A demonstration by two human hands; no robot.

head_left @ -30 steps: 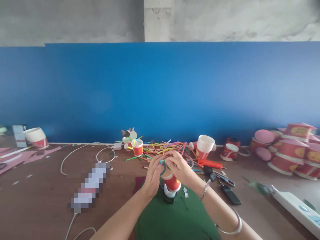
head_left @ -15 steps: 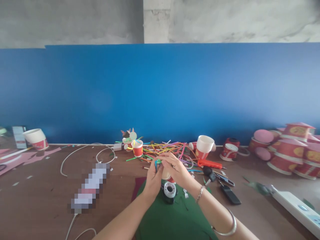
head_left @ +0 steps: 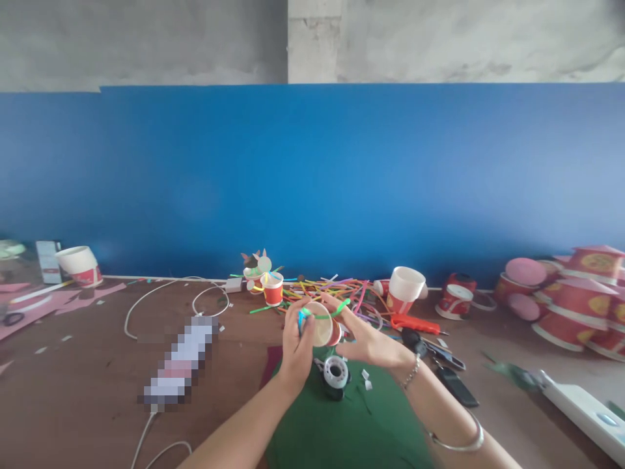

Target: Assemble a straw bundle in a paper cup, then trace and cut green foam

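Note:
In the head view a small red-and-white paper cup (head_left: 321, 331) is held by my left hand (head_left: 297, 339), one pale round end turned toward me. Blue and green pipe cleaners are at the cup's left edge, under my left thumb. A green pipe cleaner (head_left: 346, 305) sticks out past the cup's right edge. Right beside it is my right hand (head_left: 366, 335), thumb and fingers apart around the cup's right side; whether its fingertips touch the cup is unclear. Below both hands a white tape roll (head_left: 336, 372) rests on green sheet material (head_left: 351, 430).
Colourful pipe cleaners (head_left: 336, 288) lie heaped behind my hands. Paper cups (head_left: 406, 288), an orange-handled tool (head_left: 415, 324) and keys (head_left: 415, 340) are to the right. Farther right are stacked red cup lanterns (head_left: 576, 312) and a white power strip (head_left: 581, 404). A pixelated phone-like object (head_left: 180, 361) lies left.
My right hand has moved right, away from my left hand, and its fingers have spread. The cup's round end and the green pipe cleaner now show. The view has shifted slightly.

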